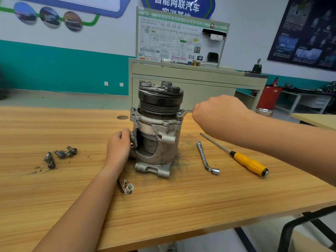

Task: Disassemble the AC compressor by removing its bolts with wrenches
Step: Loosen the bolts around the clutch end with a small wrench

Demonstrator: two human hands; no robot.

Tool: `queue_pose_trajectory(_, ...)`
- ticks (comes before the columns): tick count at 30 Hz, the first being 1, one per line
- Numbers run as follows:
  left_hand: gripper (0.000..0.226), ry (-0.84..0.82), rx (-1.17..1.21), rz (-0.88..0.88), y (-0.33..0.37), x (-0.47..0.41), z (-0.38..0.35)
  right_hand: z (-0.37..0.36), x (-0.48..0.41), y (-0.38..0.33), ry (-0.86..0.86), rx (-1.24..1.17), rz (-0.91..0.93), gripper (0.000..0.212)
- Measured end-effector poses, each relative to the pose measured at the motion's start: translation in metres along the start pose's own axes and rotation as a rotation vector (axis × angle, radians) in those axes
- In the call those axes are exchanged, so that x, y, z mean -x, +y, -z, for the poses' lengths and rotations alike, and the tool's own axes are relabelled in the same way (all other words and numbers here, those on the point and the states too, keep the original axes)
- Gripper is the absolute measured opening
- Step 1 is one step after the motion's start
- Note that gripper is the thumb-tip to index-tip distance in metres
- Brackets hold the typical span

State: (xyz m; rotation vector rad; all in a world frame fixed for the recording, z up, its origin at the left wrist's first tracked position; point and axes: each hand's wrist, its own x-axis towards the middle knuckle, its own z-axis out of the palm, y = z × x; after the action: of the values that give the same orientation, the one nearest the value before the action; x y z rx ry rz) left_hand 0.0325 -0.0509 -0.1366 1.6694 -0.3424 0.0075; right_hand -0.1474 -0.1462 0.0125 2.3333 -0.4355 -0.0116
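The compressor (158, 135) stands upright mid-bench (54, 197), nearer the far edge, judged heavy, rigid cast metal, best steadied low on its housing, where the left hand (118, 148) has its grip, while the right hand (218, 110) holds a wrench (187, 111) on a flange bolt (181, 111).

The blue wall sign (177, 6) reads 智能网联汽车 in white.

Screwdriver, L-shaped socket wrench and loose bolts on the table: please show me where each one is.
Screwdriver (249, 163), head view, on its yellow handle.
L-shaped socket wrench (203, 156), head view, on the middle of its straight shaft.
Loose bolts (61, 154), head view, on one bolt in the middle of the group.
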Motion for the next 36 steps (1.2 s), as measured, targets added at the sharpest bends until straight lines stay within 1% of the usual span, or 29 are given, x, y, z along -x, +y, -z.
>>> queue_pose_trajectory(4,0.038,-0.002,-0.003,-0.008,-0.001,0.0,0.0,-0.002,-0.005,0.013,-0.029,0.042,0.028,0.017)
queue_pose_trajectory(10,0.037,0.003,0.011,0.003,-0.003,-0.003,0.0,-0.012,0.0,0.007,-0.001,0.042,0.043,0.007)
queue_pose_trajectory(14,0.037,0.002,0.029,-0.001,-0.002,-0.001,0.0,-0.021,-0.004,0.008,0.064,-0.014,0.025,0.013)
queue_pose_trajectory(16,0.037,-0.001,0.028,0.003,-0.002,-0.001,0.0,-0.027,-0.006,0.013,0.099,-0.038,0.046,0.018)
queue_pose_trajectory(18,0.036,-0.006,0.016,0.004,-0.002,-0.002,0.0,-0.034,-0.012,0.023,0.125,0.014,0.088,0.016)
queue_pose_trajectory(21,0.037,-0.016,-0.011,-0.019,-0.002,-0.002,0.0,-0.048,-0.03,0.039,0.163,0.123,0.172,0.002)
queue_pose_trajectory(22,0.038,-0.015,-0.024,-0.045,-0.003,-0.002,0.0,-0.054,-0.037,0.043,0.189,0.114,0.173,0.009)
queue_pose_trajectory(24,0.039,-0.007,-0.061,-0.108,-0.005,-0.001,0.001,-0.066,-0.053,0.045,0.29,0.03,0.18,0.027)
queue_pose_trajectory(25,0.038,0.0,-0.08,-0.141,-0.006,-0.001,0.001,-0.071,-0.06,0.044,0.373,0.008,0.194,0.034)
queue_pose_trajectory(27,0.038,0.02,-0.108,-0.201,-0.007,0.002,0.001,-0.081,-0.074,0.037,0.598,-0.08,0.174,0.036)
queue_pose_trajectory(29,0.038,0.028,-0.128,-0.235,-0.007,0.003,0.001,-0.087,-0.084,0.025,0.763,-0.193,0.122,0.034)
queue_pose_trajectory(31,0.038,0.036,-0.125,-0.243,-0.007,0.003,0.001,-0.089,-0.09,0.013,0.814,-0.289,0.108,0.032)
queue_pose_trajectory(33,0.038,0.035,-0.117,-0.232,-0.008,0.003,0.0,-0.089,-0.089,0.008,0.784,-0.362,0.101,0.026)
queue_pose_trajectory(34,0.037,0.032,-0.116,-0.226,-0.009,0.002,0.0,-0.088,-0.086,0.008,0.757,-0.421,0.063,0.024)
queue_pose_trajectory(36,0.037,0.029,-0.114,-0.221,-0.01,0.001,0.0,-0.085,-0.075,0.011,0.751,-0.666,-0.099,0.026)
